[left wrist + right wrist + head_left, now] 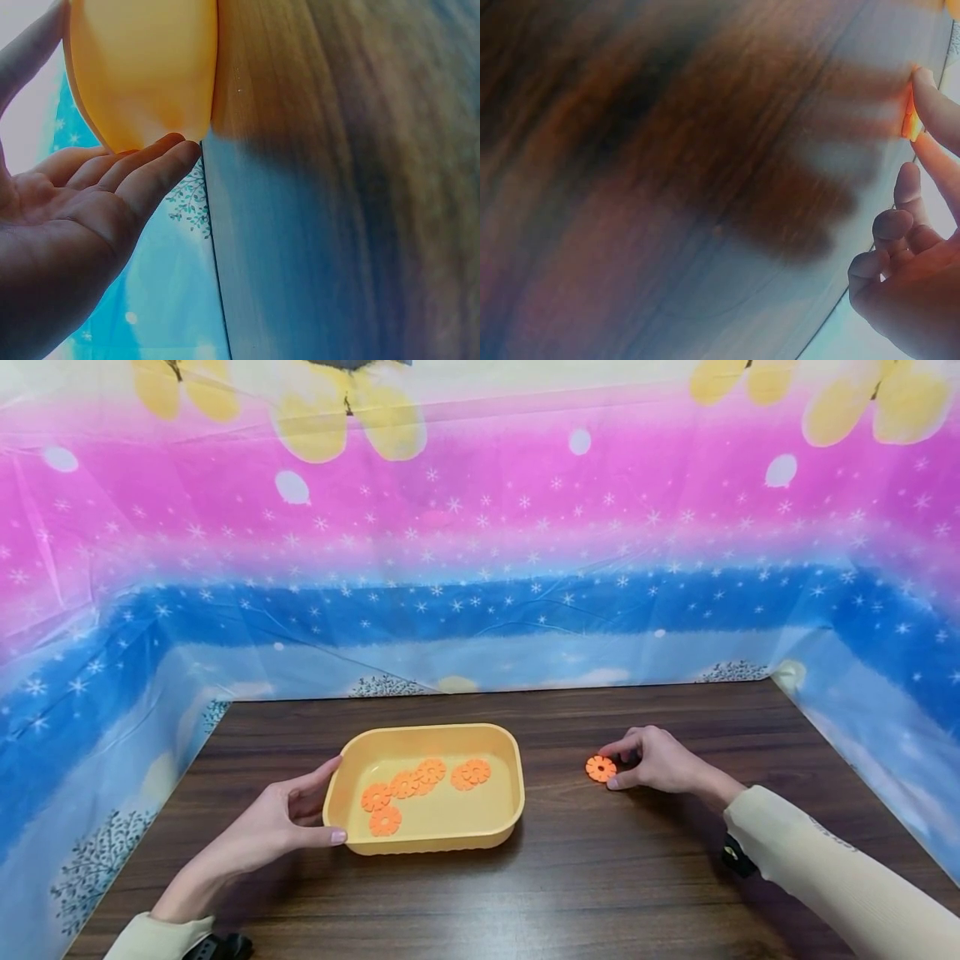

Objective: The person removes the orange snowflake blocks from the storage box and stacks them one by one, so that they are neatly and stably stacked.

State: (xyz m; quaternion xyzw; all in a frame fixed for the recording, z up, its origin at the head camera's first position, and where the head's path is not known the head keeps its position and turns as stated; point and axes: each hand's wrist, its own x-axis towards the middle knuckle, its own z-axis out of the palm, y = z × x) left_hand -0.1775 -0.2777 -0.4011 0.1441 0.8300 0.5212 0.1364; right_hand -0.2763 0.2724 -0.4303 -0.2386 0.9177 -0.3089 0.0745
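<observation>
My right grip (660, 763) pinches one disc (592, 770) at its rim, between tray (465, 816) and worktop's (570, 893) right edge. Left grip (273, 822), spread wide, holds tray's left end. I judge: light pinch, steady tray serve best.

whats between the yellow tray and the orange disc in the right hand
Only bare dark wood tabletop lies between the yellow tray and the orange disc in the right hand; the head view shows it.

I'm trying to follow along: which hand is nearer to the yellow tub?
Left. The left hand holds the yellow tub at its left end; the right hand is apart from it, beyond its right end, pinching an orange disc.
</observation>
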